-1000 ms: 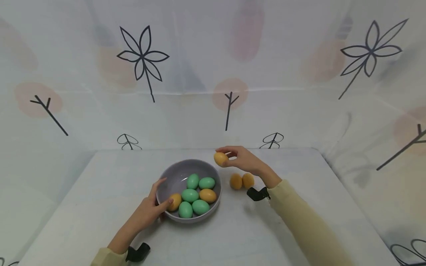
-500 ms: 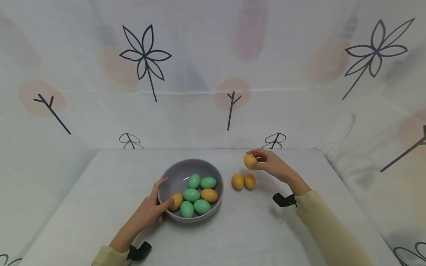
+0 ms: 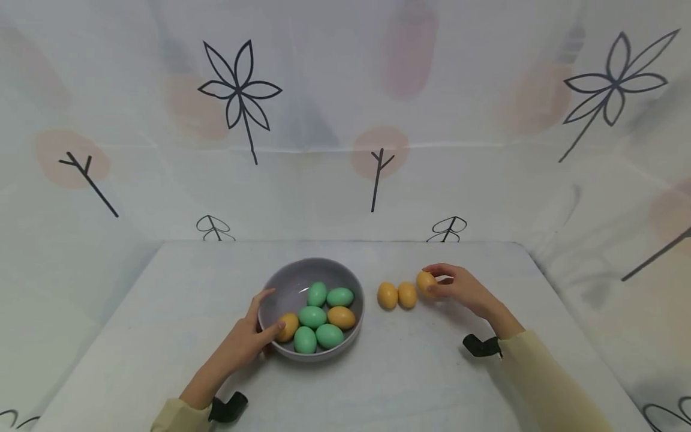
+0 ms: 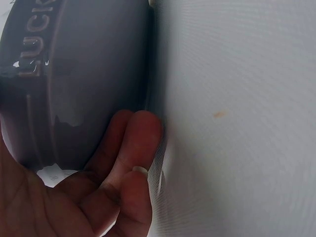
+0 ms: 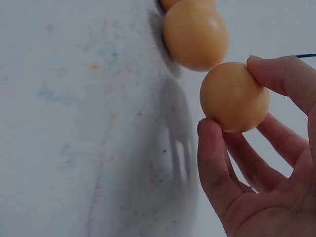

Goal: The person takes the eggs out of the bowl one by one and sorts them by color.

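A grey bowl (image 3: pixel 291 287) holds several green eggs (image 3: pixel 312 317) and two orange eggs (image 3: pixel 342 317). My left hand (image 3: pixel 242 341) grips its left side, the thumb over the rim by one orange egg. From the left wrist view, curled fingers (image 4: pixel 140 136) lie against the outer wall of the bowl (image 4: pixel 98 74), low near the table. Pinched between the thumb and fingers of my right hand (image 3: pixel 465 293) is another orange egg (image 3: pixel 426 283). It is just right of two orange eggs (image 3: pixel 407 295) on the table. The right wrist view shows the pinched egg (image 5: pixel 234 97) beside a resting one (image 5: pixel 196 34).
A white table (image 3: pixel 378 384) carries everything. Behind it hangs a pale cloth (image 3: pixel 324 192) printed with flowers and twigs. Black wrist devices (image 3: pixel 482 346) sit on both wrists below the yellowish sleeves (image 3: pixel 545 378).
My right hand has carried its orange egg from beside the bowl's rim to the right, then down towards the table, beside the two resting eggs. The left hand keeps its grip on the bowl.
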The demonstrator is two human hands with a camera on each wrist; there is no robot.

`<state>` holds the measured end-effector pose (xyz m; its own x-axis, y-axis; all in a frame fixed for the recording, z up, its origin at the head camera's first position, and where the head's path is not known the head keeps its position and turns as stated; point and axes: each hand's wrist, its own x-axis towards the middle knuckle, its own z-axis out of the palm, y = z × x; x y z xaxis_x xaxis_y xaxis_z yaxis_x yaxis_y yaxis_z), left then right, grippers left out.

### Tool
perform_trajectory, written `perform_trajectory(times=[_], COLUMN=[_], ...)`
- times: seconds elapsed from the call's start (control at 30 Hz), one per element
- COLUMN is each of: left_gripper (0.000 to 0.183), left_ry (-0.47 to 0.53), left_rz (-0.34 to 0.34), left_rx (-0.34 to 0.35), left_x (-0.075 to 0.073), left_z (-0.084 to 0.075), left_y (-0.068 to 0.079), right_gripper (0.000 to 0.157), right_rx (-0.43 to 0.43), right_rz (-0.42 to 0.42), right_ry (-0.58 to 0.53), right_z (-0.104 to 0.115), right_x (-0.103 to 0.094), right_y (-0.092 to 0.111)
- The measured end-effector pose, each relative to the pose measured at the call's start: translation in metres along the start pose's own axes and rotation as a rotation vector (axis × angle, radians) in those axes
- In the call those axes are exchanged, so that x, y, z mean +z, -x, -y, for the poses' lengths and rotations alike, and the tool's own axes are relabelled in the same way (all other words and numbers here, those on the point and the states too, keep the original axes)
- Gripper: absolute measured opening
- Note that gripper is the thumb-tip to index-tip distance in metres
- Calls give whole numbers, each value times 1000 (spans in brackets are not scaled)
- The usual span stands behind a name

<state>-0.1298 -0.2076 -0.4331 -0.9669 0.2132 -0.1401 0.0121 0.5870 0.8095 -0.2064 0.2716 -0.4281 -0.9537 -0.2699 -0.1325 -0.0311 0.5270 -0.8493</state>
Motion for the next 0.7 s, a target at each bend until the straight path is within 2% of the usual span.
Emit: perform_trajectory(times=[0.3,0.7], left_gripper=[77,76], left_ry=[1,-18], left_rz=[3,0], left_rx=[-1,-5], left_x=[0,1], left_z=[1,3], left_y=[-1,-2], right_gripper=[53,52], right_rx=[40,49], right_rz=[-24,-24], right_ry=[95,124], right_z=[-10,-11], right_x=[9,13], right_y=[3,4])
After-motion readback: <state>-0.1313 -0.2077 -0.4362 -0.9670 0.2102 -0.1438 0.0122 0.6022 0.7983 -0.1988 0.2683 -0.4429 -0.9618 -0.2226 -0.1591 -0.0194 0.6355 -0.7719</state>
